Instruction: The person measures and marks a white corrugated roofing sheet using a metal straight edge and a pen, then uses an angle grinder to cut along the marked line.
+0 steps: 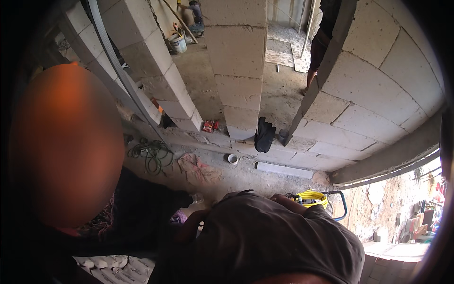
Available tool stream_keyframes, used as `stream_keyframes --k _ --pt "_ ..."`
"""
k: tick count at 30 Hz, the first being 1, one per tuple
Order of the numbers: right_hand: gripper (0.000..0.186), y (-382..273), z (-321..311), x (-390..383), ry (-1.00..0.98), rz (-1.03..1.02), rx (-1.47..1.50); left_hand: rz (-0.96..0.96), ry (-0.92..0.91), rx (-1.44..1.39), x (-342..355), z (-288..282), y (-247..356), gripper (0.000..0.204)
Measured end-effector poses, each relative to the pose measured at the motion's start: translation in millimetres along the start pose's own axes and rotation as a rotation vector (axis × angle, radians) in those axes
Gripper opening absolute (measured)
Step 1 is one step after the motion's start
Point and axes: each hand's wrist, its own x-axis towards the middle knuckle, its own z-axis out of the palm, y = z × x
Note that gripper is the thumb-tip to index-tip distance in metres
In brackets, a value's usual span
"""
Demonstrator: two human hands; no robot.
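Observation:
The front of my dark brown shirt (265,232) fills the lower middle. At its left side a bare part of my left arm (190,226) shows, and at its right side a bare part of my right arm (289,203). Both hands are hidden beyond the shirt, so what they hold or touch cannot be seen. Close on my left stands a person in black clothes (146,199) with an orange head covering (71,94), blurred. Near that person's sleeve is a small clear plastic thing (196,199). A yellow coiled hose (313,198) on a blue-handled frame (341,206) lies beyond my right arm.
Block pillars (239,57) and a block wall (378,80) stand ahead. A black cloth (265,135) hangs over the low wall. On the floor are a green hose (153,156), a sack (198,168), a white pot (232,159) and a pale plank (283,170). Two people are beyond the pillars.

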Motion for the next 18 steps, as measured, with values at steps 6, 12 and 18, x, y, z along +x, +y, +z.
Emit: stream_keyframes --k 6,12,18 --pt "0.03 12 5 -20 0.043 0.012 0.102 -0.039 -0.055 0.029 -12 -27 -3 0.09" --pt "0.036 -9 -10 -31 0.048 0.033 0.118 -0.048 0.018 0.162 -24 -75 -55 0.087" --pt "0.039 -25 -28 -31 -0.01 0.018 0.094 -0.725 0.892 0.852 -132 -325 -372 0.084"
